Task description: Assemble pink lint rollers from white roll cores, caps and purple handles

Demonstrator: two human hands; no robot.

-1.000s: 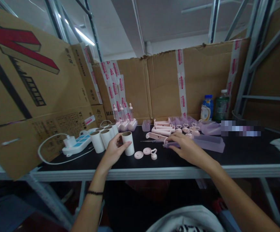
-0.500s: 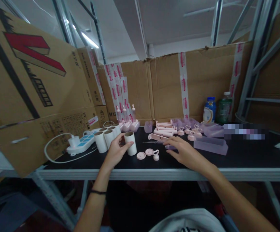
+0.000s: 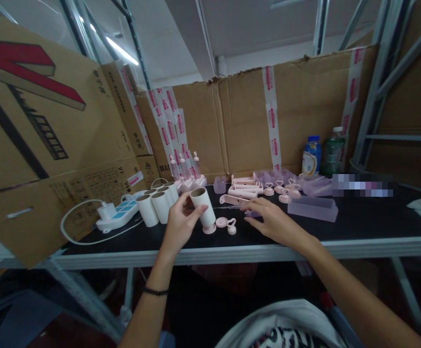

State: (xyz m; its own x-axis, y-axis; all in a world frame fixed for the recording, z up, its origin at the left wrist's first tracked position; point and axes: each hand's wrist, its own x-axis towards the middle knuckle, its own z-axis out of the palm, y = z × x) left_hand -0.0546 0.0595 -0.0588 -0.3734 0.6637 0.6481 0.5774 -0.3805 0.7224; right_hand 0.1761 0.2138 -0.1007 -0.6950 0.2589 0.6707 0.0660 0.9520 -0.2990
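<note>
Head view: your left hand [image 3: 182, 221], fingers closed around the white tube [image 3: 203, 209], has shifted it from beside the leftmost pink disc [image 3: 209, 230] to over it. The tube's long axis, formerly upright, now leans, open mouth up-left. Whether your right hand [image 3: 271, 221] grips the purple piece [image 3: 253, 213] cannot be told.

"MAD" stands in dark capitals low on the back cardboard [image 3: 247, 125], right beside the tape [image 3: 272, 118]. On the left cardboard [image 3: 87, 135], "V3" reads in small dark print, with another V below it whose second character is unclear. The same panel bears a large red block-shaped sign, and columns of Chinese characters and a printed grid too small to read. Red print on the tape, the label on the blue bottle [image 3: 311, 155] and black lettering on the shirt [image 3: 286, 328] are illegible.
</note>
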